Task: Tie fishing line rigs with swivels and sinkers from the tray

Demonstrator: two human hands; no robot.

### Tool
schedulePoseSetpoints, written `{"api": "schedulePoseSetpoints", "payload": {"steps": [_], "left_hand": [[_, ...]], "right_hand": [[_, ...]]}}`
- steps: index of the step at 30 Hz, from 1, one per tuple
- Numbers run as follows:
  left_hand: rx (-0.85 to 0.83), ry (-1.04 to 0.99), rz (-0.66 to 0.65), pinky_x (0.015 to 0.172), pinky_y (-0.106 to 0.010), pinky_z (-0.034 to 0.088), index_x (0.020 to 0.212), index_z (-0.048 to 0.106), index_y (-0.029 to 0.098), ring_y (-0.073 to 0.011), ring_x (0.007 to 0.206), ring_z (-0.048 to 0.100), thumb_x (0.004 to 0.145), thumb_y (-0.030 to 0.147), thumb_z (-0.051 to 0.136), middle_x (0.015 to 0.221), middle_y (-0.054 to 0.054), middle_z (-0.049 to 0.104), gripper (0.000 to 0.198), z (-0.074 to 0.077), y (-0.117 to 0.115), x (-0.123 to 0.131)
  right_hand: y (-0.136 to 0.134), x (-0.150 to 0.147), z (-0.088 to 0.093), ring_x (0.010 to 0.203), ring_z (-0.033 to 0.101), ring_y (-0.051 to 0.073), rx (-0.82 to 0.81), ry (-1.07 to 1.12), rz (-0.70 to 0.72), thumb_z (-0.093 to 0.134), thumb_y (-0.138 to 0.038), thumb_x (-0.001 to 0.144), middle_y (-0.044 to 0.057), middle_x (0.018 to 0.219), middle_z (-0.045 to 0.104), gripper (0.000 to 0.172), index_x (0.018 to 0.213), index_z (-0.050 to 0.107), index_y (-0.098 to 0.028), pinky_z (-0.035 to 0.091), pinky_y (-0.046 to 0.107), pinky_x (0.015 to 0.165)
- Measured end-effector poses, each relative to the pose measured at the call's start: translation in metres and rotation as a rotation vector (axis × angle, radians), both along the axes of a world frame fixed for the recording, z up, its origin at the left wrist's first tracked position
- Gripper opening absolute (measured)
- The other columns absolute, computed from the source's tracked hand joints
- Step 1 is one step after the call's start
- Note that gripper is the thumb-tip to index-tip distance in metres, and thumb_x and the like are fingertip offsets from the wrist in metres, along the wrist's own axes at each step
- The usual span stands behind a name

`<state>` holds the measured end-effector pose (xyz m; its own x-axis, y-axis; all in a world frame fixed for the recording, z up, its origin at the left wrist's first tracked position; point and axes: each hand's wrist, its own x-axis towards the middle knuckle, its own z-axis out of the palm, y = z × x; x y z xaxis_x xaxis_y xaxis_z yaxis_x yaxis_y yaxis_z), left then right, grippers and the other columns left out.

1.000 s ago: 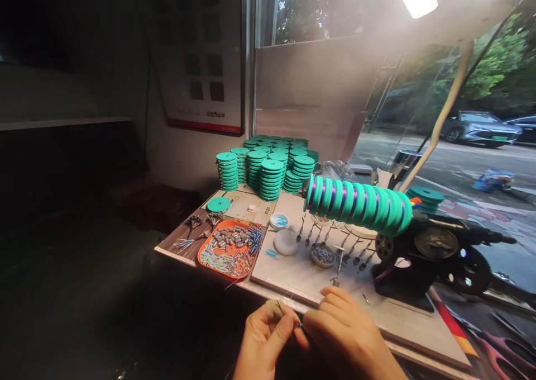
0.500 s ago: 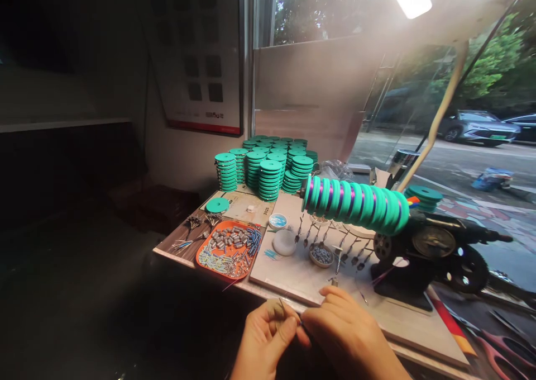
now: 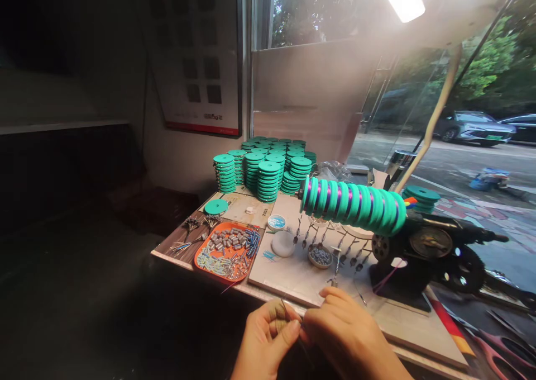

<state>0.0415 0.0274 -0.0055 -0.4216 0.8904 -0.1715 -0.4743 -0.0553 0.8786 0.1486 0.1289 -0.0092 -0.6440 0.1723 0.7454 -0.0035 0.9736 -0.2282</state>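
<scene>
Pale smooth board (image 3: 293,275) on the bench. Black metal winder (image 3: 431,251) carrying a row of flat teal discs (image 3: 355,201). Stacked round discs (image 3: 268,173) behind. Orange oval tray (image 3: 197,255) of small grey metal sleeves. At the board's front edge, left hand (image 3: 268,341) and right hand (image 3: 347,338) curled shut, fingertips pinching a thin wire (image 3: 285,310).
</scene>
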Motion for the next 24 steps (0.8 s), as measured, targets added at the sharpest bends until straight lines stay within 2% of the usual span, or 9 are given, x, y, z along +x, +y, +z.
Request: {"api": "schedulePoseSetpoints", "payload": {"steps": [11, 14, 16, 18, 20, 22, 24], "left_hand": [[0.006, -0.014, -0.03, 0.061, -0.026, 0.043, 0.068, 0.058, 0.013, -0.0134, 0.055, 0.058, 0.061, 0.037, 0.075, 0.058, -0.003, 0.063, 0.031, -0.007, 0.001, 0.0], [0.001, 0.089, -0.069, 0.061, -0.026, 0.043, 0.067, 0.057, 0.014, -0.0142, 0.056, 0.058, 0.066, 0.037, 0.07, 0.059, -0.003, 0.063, 0.026, 0.002, 0.0, -0.005], [-0.027, 0.354, -0.108, 0.062, -0.026, 0.042, 0.067, 0.059, 0.014, -0.0163, 0.061, 0.058, 0.07, 0.032, 0.066, 0.062, -0.004, 0.064, 0.019, 0.017, -0.001, -0.013], [-0.07, 0.758, -0.178, 0.063, -0.025, 0.041, 0.07, 0.064, 0.015, -0.0186, 0.067, 0.059, 0.074, 0.024, 0.061, 0.067, -0.006, 0.066, 0.01, 0.039, 0.0, -0.023], [-0.06, 1.156, -0.296, 0.059, -0.025, 0.038, 0.074, 0.066, 0.017, -0.0184, 0.064, 0.058, 0.079, 0.021, 0.055, 0.068, -0.006, 0.066, 0.013, 0.062, 0.004, -0.032], [0.08, 1.575, -0.386, 0.053, -0.027, 0.035, 0.071, 0.065, 0.016, -0.0178, 0.053, 0.053, 0.083, 0.019, 0.046, 0.059, -0.006, 0.063, 0.022, 0.081, 0.011, -0.039], [0.314, 1.97, -0.412, 0.05, -0.03, 0.035, 0.064, 0.061, 0.015, -0.0175, 0.045, 0.047, 0.083, 0.013, 0.038, 0.051, -0.004, 0.057, 0.03, 0.093, 0.018, -0.042]], "right_hand": [[0.001, 0.0, -0.002, 0.05, 0.037, 0.011, -0.029, 0.007, 0.01, 0.035, -0.019, 0.09, -0.004, 0.051, 0.043, 0.028, 0.066, 0.048, -0.019, 0.037, 0.029, 0.073], [0.002, 0.0, 0.002, 0.049, 0.037, 0.011, -0.006, 0.008, -0.006, 0.034, -0.019, 0.09, -0.004, 0.05, 0.044, 0.029, 0.065, 0.048, -0.02, 0.037, 0.028, 0.072], [0.002, 0.0, 0.012, 0.049, 0.04, 0.011, 0.035, 0.008, -0.004, 0.031, -0.018, 0.091, -0.004, 0.05, 0.046, 0.03, 0.066, 0.048, -0.02, 0.038, 0.027, 0.069], [0.002, 0.001, 0.025, 0.049, 0.043, 0.011, 0.08, 0.005, 0.017, 0.031, -0.014, 0.091, -0.003, 0.051, 0.049, 0.029, 0.069, 0.049, -0.019, 0.038, 0.025, 0.065], [0.003, 0.001, 0.038, 0.048, 0.045, 0.011, 0.107, 0.017, 0.039, 0.033, -0.01, 0.088, -0.003, 0.052, 0.052, 0.024, 0.073, 0.05, -0.019, 0.038, 0.025, 0.061], [0.005, 0.001, 0.046, 0.048, 0.045, 0.012, 0.076, 0.029, 0.047, 0.035, -0.006, 0.084, -0.002, 0.053, 0.054, 0.022, 0.074, 0.05, -0.018, 0.039, 0.025, 0.057], [0.006, 0.001, 0.049, 0.05, 0.047, 0.012, -0.022, -0.003, 0.035, 0.036, -0.006, 0.08, -0.001, 0.054, 0.053, 0.021, 0.072, 0.05, -0.018, 0.038, 0.025, 0.055]]}}
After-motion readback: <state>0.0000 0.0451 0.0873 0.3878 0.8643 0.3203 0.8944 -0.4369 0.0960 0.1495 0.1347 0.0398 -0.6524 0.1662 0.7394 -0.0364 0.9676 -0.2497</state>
